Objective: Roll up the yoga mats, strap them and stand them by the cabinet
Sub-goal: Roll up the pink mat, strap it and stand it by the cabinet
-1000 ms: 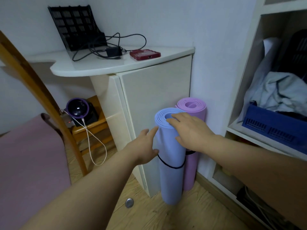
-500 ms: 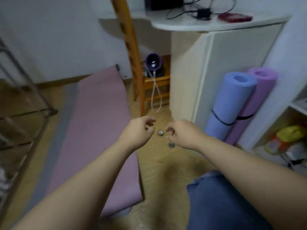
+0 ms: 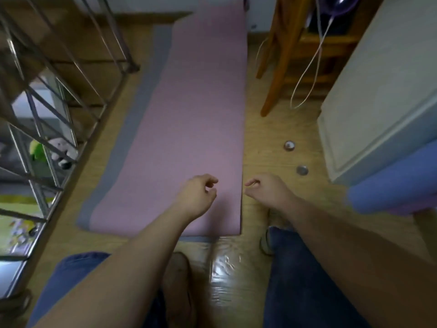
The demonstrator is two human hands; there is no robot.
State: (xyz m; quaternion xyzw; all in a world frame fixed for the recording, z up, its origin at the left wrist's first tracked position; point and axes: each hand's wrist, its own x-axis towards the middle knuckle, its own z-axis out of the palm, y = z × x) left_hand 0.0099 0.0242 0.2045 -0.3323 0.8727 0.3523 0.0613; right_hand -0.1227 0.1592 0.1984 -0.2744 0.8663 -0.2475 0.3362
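Head view looks steeply down at a wooden floor (image 3: 264,138), where a pink yoga mat (image 3: 189,114) lies unrolled and flat, running away from the person toward the far wall. A grey mat (image 3: 132,119) lies under it and shows as a strip along the pink mat's left side and near end. The left hand (image 3: 197,197) is above the near right part of the pink mat and the right hand (image 3: 267,190) is above bare floor just beside the mat's right edge. Both have loosely curled fingers and hold nothing, and the two are near each other but apart. At the right edge a rolled blue mat (image 3: 392,183) sits against the pale cabinet (image 3: 378,102), with a sliver of purple showing below it. Two small round metal discs (image 3: 289,146) lie on the floor between the pink mat and the cabinet. Farther back stand a wooden leg (image 3: 279,67) and a dangling white cable (image 3: 307,74). A metal rack (image 3: 47,91) fills the left side, with soft toys (image 3: 61,150) behind its bars. The person's jeans (image 3: 307,280) show at the bottom.
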